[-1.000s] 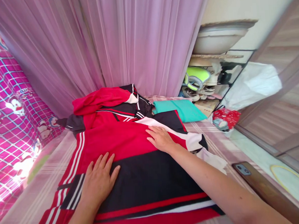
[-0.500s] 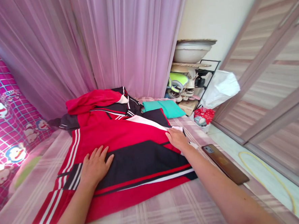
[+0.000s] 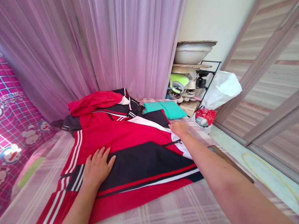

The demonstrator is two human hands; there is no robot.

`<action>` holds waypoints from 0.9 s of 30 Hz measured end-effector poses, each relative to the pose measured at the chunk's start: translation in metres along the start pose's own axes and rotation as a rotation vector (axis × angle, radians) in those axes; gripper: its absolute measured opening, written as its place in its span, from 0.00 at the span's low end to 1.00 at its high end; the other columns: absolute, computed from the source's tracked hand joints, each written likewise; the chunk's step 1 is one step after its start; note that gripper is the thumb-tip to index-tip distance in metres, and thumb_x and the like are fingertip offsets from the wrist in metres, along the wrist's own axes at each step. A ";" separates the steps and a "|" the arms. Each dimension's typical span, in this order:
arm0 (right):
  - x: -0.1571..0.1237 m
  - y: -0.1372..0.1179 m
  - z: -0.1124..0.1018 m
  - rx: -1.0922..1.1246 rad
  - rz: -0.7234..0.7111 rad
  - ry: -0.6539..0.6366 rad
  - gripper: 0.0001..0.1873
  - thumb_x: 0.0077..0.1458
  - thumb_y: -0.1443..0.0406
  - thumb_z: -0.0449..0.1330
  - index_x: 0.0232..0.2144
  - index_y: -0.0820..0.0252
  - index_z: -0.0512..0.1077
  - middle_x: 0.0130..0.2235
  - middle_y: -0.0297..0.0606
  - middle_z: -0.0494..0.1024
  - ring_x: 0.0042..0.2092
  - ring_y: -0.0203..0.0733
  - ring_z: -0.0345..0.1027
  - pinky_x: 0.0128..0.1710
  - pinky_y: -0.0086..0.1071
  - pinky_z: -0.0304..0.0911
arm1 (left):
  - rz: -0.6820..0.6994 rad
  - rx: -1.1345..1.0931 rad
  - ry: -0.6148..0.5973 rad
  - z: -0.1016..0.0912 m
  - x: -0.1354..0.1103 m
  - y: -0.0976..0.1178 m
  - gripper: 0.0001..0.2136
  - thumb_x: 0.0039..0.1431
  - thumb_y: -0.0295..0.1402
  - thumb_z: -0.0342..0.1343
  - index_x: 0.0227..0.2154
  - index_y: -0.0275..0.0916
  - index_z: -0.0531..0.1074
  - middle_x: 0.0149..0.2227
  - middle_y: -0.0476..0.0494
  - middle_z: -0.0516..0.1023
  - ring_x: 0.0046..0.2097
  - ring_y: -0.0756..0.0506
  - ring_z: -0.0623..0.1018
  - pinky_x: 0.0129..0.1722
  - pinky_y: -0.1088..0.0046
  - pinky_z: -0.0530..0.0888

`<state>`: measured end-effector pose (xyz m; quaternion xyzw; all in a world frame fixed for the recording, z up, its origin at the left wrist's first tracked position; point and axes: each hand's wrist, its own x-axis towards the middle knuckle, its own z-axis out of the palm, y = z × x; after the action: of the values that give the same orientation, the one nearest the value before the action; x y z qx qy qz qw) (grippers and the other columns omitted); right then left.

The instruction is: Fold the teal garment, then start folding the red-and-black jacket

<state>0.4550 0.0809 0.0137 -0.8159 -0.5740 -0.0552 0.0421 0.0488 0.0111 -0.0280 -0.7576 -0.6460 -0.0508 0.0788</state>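
A red, black and white track jacket (image 3: 130, 135) with striped cuffs and hem lies spread on the plaid bedsheet (image 3: 150, 206). My left hand (image 3: 98, 167) rests flat on its black panel near the striped edge, fingers spread. At the far right edge of the jacket, my right hand (image 3: 179, 127) pinches the corner of a black part with red trim; my thumb is partly hidden. Behind lies a bunched red and black garment (image 3: 95, 101), touching the spread jacket. A folded teal cloth (image 3: 164, 110) lies just beyond my right hand.
A phone (image 3: 233, 164) lies by the bed's right edge, partly covered by my right forearm. Past it, a yellow cable (image 3: 272, 168) runs over the floor. A shoe rack (image 3: 207, 83), a white bag (image 3: 224, 87) and a wardrobe (image 3: 271, 84) stand at the right; a purple curtain (image 3: 125, 42) hangs behind.
My right hand has moved slightly up and right, from lying on the jacket's white part to pinching the black, red-trimmed corner. My left hand stays in place on the jacket.
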 end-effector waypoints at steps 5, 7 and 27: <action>0.019 -0.003 0.012 0.044 0.059 -0.092 0.18 0.62 0.56 0.56 0.47 0.54 0.79 0.49 0.48 0.81 0.53 0.53 0.73 0.50 0.42 0.64 | 0.001 0.036 -0.012 -0.002 -0.001 0.001 0.26 0.67 0.45 0.44 0.62 0.40 0.66 0.65 0.36 0.67 0.65 0.36 0.65 0.62 0.50 0.62; 0.023 -0.002 0.015 0.040 0.063 -0.073 0.17 0.63 0.60 0.54 0.47 0.56 0.79 0.50 0.50 0.80 0.53 0.53 0.72 0.50 0.42 0.64 | 0.001 0.033 -0.017 -0.002 -0.001 0.001 0.26 0.67 0.45 0.43 0.63 0.40 0.65 0.65 0.36 0.67 0.66 0.35 0.65 0.62 0.50 0.62; -0.052 -0.017 0.028 0.064 -0.298 -0.145 0.29 0.69 0.55 0.40 0.66 0.60 0.59 0.69 0.47 0.57 0.69 0.50 0.50 0.66 0.51 0.47 | -0.002 0.033 -0.031 -0.001 0.001 0.001 0.27 0.67 0.46 0.42 0.64 0.39 0.64 0.65 0.36 0.66 0.66 0.35 0.64 0.62 0.50 0.61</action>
<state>0.4228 0.0422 -0.0211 -0.7219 -0.6916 0.0167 0.0178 0.0503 0.0113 -0.0272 -0.7563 -0.6485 -0.0285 0.0812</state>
